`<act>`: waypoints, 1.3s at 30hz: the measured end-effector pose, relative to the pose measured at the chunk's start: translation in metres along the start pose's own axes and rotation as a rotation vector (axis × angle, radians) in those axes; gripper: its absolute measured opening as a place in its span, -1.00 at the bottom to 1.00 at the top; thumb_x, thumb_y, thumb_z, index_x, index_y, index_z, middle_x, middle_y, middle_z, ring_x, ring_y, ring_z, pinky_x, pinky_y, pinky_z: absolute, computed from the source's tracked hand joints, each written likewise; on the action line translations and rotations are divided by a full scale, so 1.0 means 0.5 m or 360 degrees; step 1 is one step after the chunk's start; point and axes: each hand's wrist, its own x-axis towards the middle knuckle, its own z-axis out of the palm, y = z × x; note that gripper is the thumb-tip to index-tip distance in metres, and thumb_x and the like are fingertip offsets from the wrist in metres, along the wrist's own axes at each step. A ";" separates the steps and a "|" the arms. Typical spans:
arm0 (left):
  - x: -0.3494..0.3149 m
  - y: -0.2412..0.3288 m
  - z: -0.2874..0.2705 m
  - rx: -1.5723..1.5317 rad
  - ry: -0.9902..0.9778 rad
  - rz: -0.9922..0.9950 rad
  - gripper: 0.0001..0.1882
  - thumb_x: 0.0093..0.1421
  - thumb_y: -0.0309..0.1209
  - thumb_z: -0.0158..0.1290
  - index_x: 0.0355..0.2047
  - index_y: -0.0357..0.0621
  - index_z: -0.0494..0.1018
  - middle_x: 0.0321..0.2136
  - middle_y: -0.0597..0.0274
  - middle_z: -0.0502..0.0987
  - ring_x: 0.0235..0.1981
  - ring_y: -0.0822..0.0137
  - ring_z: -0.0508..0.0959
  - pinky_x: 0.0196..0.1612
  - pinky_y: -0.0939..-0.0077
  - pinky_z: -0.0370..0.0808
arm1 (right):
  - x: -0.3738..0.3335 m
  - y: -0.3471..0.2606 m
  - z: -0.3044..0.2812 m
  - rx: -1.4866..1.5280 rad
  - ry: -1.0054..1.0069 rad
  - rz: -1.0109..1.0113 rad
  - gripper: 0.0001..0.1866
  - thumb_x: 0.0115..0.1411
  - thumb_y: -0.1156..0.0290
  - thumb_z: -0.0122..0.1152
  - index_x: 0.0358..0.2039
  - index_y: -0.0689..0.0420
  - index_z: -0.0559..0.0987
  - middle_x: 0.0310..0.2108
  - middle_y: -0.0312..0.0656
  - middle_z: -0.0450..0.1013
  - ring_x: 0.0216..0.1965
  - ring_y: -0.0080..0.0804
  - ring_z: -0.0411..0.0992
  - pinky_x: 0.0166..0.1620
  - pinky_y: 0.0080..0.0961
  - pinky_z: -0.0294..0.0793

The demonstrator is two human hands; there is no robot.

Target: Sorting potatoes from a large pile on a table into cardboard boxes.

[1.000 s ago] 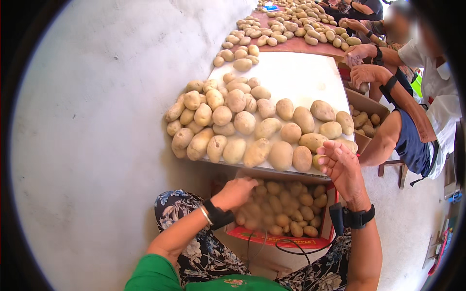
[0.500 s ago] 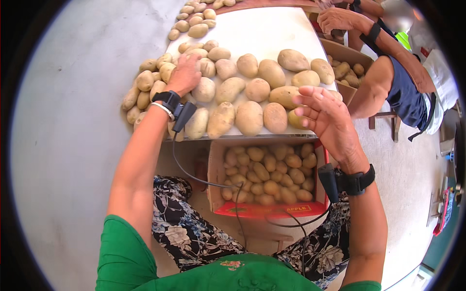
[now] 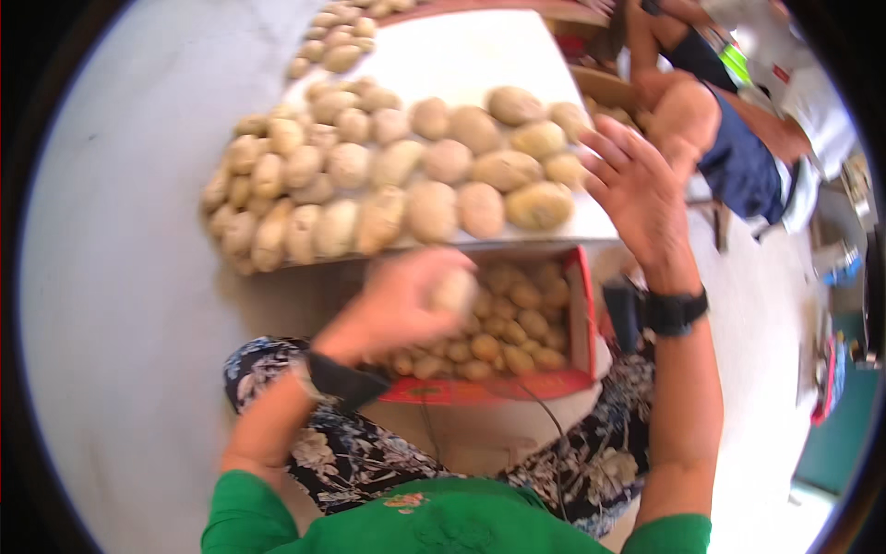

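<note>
My left hand point(image 3: 397, 300), smeared by motion, is closed round a pale potato point(image 3: 452, 290) above the left part of a red-edged cardboard box point(image 3: 580, 305). Smaller potatoes point(image 3: 484, 346) fill that box, and my hand hides some of them. My right hand point(image 3: 637, 189) is raised beside the table's right edge, fingers stretched out and nothing in it. Closest to it on the white table point(image 3: 471, 55) is a big yellowish potato point(image 3: 540, 206), one of several larger ones laid out in rows.
Potatoes crowd the table's left edge point(image 3: 249, 189), with another group point(image 3: 337, 46) at the far left corner. A co-worker's bare knee point(image 3: 688, 111) and dark shorts point(image 3: 738, 152) are close by on the right, near another box of potatoes point(image 3: 600, 88). A cable point(image 3: 540, 406) hangs across my box.
My left hand has come from the potatoes on the table's left down over the box, now with a potato in it. My right hand stays raised and open. The view has shifted slightly.
</note>
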 end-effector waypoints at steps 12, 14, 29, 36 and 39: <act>0.038 0.028 0.035 -0.0233 0.0335 0.0259 -0.70 0.00 -0.49 -0.01 -0.20 -0.24 0.39 -0.38 0.07 0.48 -0.38 0.23 0.50 -0.30 0.45 0.44 | -0.001 -0.002 0.036 -0.0066 0.0069 0.0058 -0.62 0.17 0.20 -0.04 -0.09 0.18 0.34 -0.21 -0.15 0.39 -0.27 -0.48 0.37 -0.20 -0.59 0.39; 0.042 -0.008 -0.062 0.0298 0.0673 0.0211 -0.70 -0.01 -0.52 -0.02 -0.21 -0.28 0.37 -0.33 0.05 0.47 -0.28 0.17 0.47 -0.18 0.40 0.40 | -0.001 0.000 0.041 -0.0054 0.0058 0.0064 -0.62 0.17 0.20 -0.03 -0.09 0.18 0.34 -0.21 -0.16 0.39 -0.27 -0.48 0.37 -0.20 -0.59 0.39; 0.076 -0.197 -0.280 0.1536 0.0510 -0.0469 -0.52 -0.12 -0.52 -0.05 -0.08 -0.12 0.29 -0.06 -0.09 0.30 -0.11 -0.07 0.36 -0.04 0.18 0.30 | 0.018 0.021 0.044 -0.0152 0.0000 0.0134 -0.58 0.19 0.23 -0.10 -0.07 0.31 0.32 -0.17 -0.09 0.39 -0.25 -0.47 0.40 -0.23 -0.63 0.39; 0.048 -0.104 -0.252 0.0767 0.0975 -0.0206 -0.62 -0.13 -0.50 -0.02 -0.21 -0.17 0.33 -0.29 0.00 0.44 -0.21 0.11 0.45 -0.11 0.35 0.37 | 0.016 0.011 0.032 -0.0116 -0.0030 0.0094 -0.60 0.19 0.24 -0.10 -0.08 0.29 0.34 -0.17 -0.10 0.39 -0.25 -0.48 0.39 -0.23 -0.63 0.39; -0.020 -0.051 -0.192 0.0224 0.0720 -0.0079 -0.61 -0.11 -0.50 -0.05 -0.19 -0.20 0.31 -0.21 0.10 0.44 -0.12 0.28 0.40 -0.02 0.44 0.31 | 0.013 0.017 0.022 -0.0095 -0.0046 0.0101 -0.60 0.18 0.24 -0.08 -0.08 0.27 0.34 -0.18 -0.12 0.39 -0.24 -0.48 0.38 -0.23 -0.63 0.38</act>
